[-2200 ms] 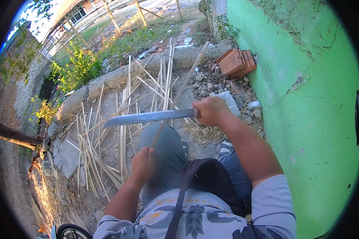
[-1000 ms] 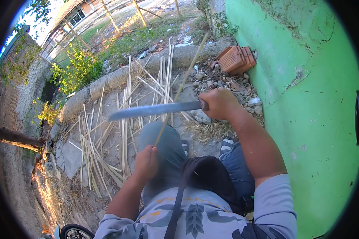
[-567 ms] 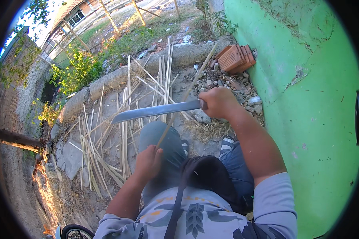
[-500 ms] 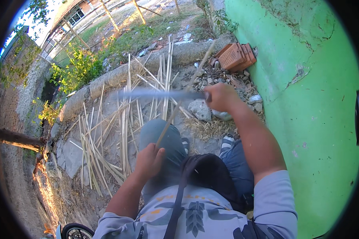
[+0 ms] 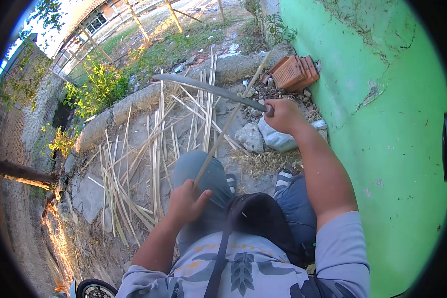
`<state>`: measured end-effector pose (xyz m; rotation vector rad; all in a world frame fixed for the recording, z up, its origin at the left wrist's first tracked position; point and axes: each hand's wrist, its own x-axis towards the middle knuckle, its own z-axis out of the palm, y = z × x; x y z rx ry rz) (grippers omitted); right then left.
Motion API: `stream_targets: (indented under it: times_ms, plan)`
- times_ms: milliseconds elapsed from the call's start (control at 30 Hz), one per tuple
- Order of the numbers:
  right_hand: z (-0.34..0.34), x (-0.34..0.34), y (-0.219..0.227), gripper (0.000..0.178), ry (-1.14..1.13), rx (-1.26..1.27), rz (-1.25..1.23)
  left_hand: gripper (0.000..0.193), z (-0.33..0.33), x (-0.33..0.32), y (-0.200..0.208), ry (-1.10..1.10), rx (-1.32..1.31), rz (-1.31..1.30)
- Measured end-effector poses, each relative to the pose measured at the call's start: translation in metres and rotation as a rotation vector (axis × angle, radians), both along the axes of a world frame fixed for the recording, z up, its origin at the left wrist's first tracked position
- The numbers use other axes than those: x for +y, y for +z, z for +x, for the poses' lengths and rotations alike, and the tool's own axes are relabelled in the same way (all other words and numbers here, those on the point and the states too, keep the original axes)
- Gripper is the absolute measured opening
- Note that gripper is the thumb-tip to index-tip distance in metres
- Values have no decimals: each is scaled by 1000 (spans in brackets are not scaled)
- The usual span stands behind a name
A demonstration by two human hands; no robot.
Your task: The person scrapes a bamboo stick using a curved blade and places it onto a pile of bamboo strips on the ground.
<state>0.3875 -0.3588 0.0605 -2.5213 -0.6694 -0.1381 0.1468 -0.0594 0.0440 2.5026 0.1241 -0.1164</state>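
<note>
My left hand (image 5: pixel 187 202) is closed round the near end of a long, thin bamboo strip (image 5: pixel 223 131), which slants up and away to the right over my left knee. In my right hand (image 5: pixel 284 116) is the handle of a machete (image 5: pixel 211 89). Its grey, slightly curved blade points left and crosses above the strip's far half; whether the two touch I cannot tell. Many split bamboo strips (image 5: pixel 156 159) lie in a loose, crisscross pile on the ground ahead and to the left.
A green wall (image 5: pixel 382 149) rises close on my right. Stacked clay roof tiles (image 5: pixel 294 73) lean by it, near rubble, a grey rock (image 5: pixel 249 137) and a whitish stone (image 5: pixel 277 136). Beyond the strips runs a low concrete kerb (image 5: pixel 149 97). A wooden pole (image 5: pixel 20 171) juts in at left; a wheel (image 5: pixel 95 289) shows below.
The machete has swung up, its blurred level blade now sharp and tilted with the tip farther away. My right hand has shifted slightly right and away. The left hand stays nearly in place.
</note>
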Motion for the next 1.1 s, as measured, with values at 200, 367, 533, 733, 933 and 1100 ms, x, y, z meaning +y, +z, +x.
stream_targets:
  times_ms: [200,367,533,733,933,1100]
  plan:
    - [-8,9,-1,15,35,-111,-77,54,-1,2,-1,20,23,-18]
    - [2,2,-5,11,76,-140,-79,50,-4,4,-1,11,21,-9]
    - [5,-9,-8,8,-60,-101,65,46,0,2,0,23,31,-34]
    - [-10,8,9,8,128,-142,-121,44,-2,3,1,63,39,-14]
    - [20,-29,-21,15,-171,-5,113,43,2,1,0,27,38,-10]
    - [3,-9,-2,15,-66,-99,-57,43,1,-1,4,44,46,5]
